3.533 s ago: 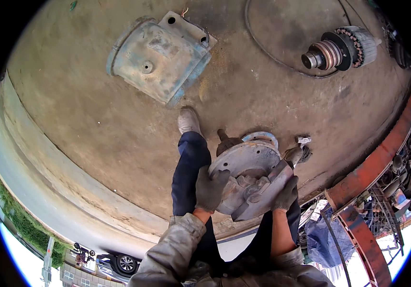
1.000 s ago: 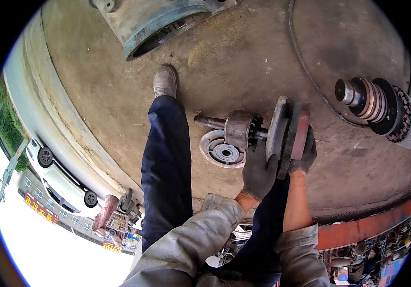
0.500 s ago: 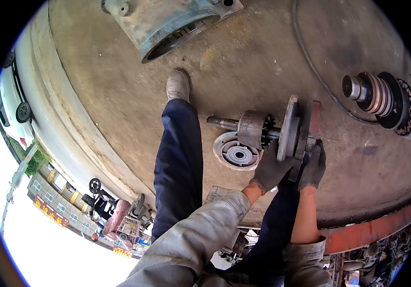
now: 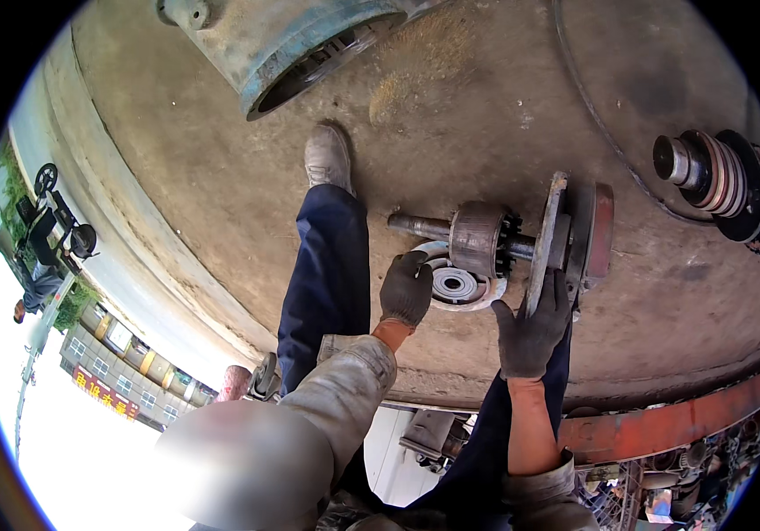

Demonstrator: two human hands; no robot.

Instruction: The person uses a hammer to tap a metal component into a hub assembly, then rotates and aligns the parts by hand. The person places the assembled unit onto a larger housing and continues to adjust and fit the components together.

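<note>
A motor rotor [image 4: 477, 239] with a shaft lies on the ground before me, its far-right end passing through a flat, worn flange plate [image 4: 550, 232]. Beyond the plate sits a thick, reddish-edged round part [image 4: 594, 234]. My right hand [image 4: 532, 329], in a dark work glove, is open at the plate's near edge, with straight fingers along it and the thumb apart on the other side. Beside the left rim of a round end cover [image 4: 453, 284], partly under the rotor, my gloved left hand [image 4: 405, 290] has loosely bent fingers and nothing visible in them.
A large blue-grey motor housing [image 4: 287, 49] lies at the top. A ringed shaft assembly [image 4: 716, 186] stands at the right, near a dark cable [image 4: 605, 128]. An orange-red metal edge [image 4: 672, 434] borders piled parts at lower right. A two-wheeler [image 4: 61, 221] stands at far left.
My left hand has left the plate and moved left to the end cover. My right hand has shifted left onto the plate's near edge, its fingers now straighter.
</note>
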